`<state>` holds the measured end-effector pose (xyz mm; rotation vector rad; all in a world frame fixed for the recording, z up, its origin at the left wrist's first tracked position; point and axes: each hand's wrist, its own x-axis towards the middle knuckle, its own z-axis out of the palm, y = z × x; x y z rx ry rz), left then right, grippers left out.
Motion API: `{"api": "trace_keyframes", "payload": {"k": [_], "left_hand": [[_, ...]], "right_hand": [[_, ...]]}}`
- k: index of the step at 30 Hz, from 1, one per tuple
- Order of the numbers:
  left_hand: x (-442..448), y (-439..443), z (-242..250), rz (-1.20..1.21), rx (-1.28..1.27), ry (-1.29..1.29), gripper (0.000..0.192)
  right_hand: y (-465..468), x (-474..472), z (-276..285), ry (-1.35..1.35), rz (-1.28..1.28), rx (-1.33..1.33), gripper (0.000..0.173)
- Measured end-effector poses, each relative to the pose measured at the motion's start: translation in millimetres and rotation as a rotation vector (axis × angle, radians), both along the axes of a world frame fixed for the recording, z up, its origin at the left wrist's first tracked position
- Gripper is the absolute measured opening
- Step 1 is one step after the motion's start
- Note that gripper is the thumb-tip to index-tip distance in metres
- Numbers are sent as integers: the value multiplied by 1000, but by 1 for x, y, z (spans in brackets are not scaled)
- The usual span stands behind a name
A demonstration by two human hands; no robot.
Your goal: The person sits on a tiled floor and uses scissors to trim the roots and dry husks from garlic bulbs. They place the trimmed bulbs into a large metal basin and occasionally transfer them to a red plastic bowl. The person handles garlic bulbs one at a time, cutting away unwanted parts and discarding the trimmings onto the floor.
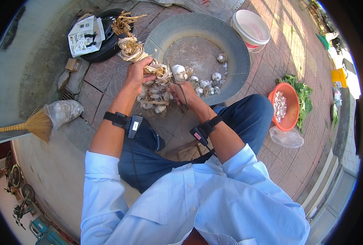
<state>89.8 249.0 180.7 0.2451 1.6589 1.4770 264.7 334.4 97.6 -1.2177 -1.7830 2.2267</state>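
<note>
My left hand (137,75) grips a braid of dried garlic (134,50), its thumb and fingers around the plaited stalks. Below that hand the braid's bulbs (155,96) hang in a cluster at the near-left rim of a wide metal basin (196,26). In my right hand (181,92) is a pair of dark metal scissors (172,75); a blade points away from me, next to the braid, and a looped handle shows by the fingers. Close beyond the blade sits a large white garlic bulb (179,72). Several loose bulbs (204,83) and bits of skin lie in the basin.
A white plastic bucket (252,27) stands right of the basin. An orange colander (284,105) holds garlic cloves beside green leaves (304,98) and a clear plastic bag (287,137). A tyre (104,50) lies at upper left; a straw broom (39,124) is at left.
</note>
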Motion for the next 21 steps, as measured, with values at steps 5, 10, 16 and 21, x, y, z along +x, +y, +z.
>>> {"api": "trace_keyframes", "payload": {"k": [5, 10, 16, 21], "left_hand": [[-1, -1, -1, 32, -7, 3, 37], [-2, -1, 2, -8, -24, 20, 36], [-1, -1, 4, -76, -30, 50, 36], [-3, 4, 3, -74, -41, 41, 36]], "right_hand": [[-3, 8, 0, -12, -11, 30, 23], [-3, 10, 2, 19, -6, -34, 23], [10, 3, 5, -31, 65, 14, 23], [14, 7, -1, -3, 60, 42, 25]]}}
